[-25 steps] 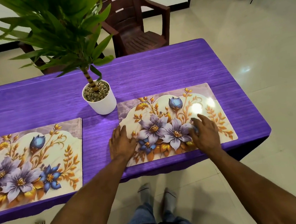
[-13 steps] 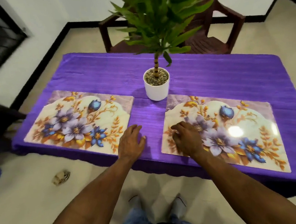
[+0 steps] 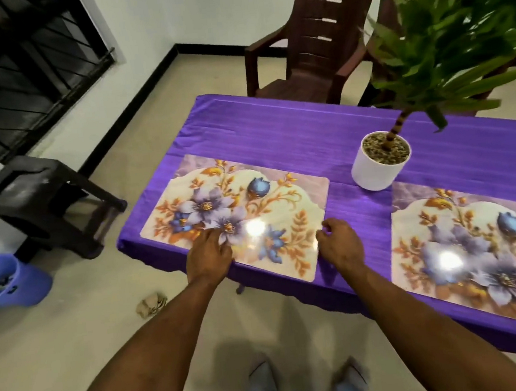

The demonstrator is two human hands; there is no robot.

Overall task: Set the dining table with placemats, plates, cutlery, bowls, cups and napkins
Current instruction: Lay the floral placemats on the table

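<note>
On the bench's near edge, left hand (image 3: 208, 256) presses the left placemat (image 3: 236, 216) flat; right hand (image 3: 340, 245), loosely curled and holding nothing, touches its right edge.

Both hands meet the left floral placemat (image 3: 239, 216) on the purple table (image 3: 275, 124): left hand (image 3: 207, 257) pressing, right hand (image 3: 342, 245) at its edge.

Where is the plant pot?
In the head view, the white plant pot stands on the purple tablecloth, behind the gap between the two floral placemats, right of both hands.

Home dining room: clothed table (image 3: 275, 124), plastic chair (image 3: 308, 48), potted plant (image 3: 379, 161).
</note>
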